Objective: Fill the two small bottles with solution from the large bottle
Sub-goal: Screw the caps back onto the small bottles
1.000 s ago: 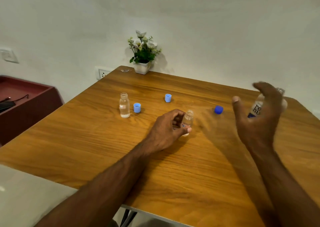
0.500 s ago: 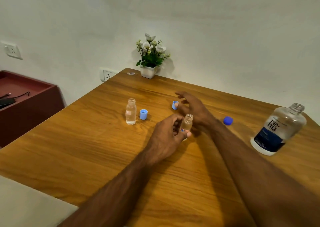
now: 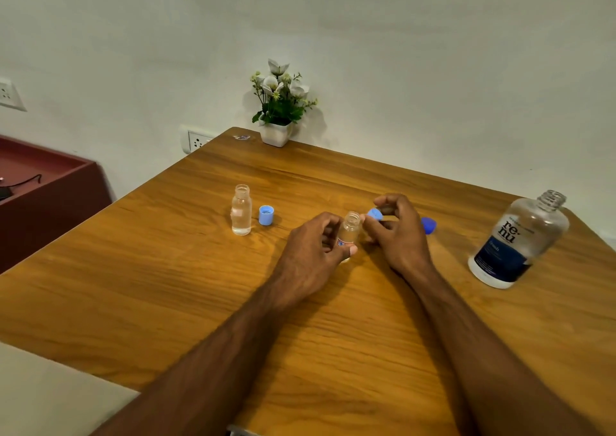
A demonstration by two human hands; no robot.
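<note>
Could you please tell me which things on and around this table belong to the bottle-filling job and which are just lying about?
Job:
large bottle
held small bottle
other small bottle
light blue cap in right hand
light blue cap on table
dark blue cap

Lying about:
flower pot
red cabinet
wall socket

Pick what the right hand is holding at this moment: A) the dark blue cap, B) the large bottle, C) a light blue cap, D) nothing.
C: the right hand pinches a light blue cap beside the open mouth of the small bottle held by the left hand, while the large bottle stands apart, untouched.
</note>
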